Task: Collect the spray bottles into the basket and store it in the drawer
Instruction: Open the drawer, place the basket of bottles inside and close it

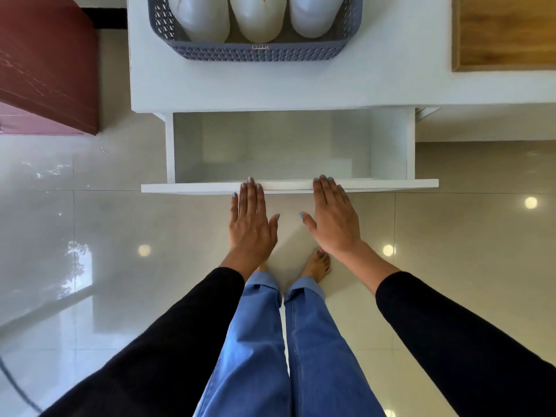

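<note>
A grey lattice basket (258, 52) stands on the white cabinet top (210, 85) at the upper middle. Three white spray bottles (255, 19) lie side by side inside it, their tops cut off by the frame edge. Below the top, a white drawer (391, 145) is pulled out and nothing is inside it. My left hand (251, 224) and my right hand (335, 218) are flat with fingers extended, fingertips resting on the drawer's front panel (180, 188). Neither hand holds anything.
A dark red cabinet (45, 61) stands at the upper left. A wooden panel (505, 31) lies at the upper right on the white top. Glossy floor tiles (90, 236) surround me; my bare feet and blue jeans (285, 341) are below the drawer.
</note>
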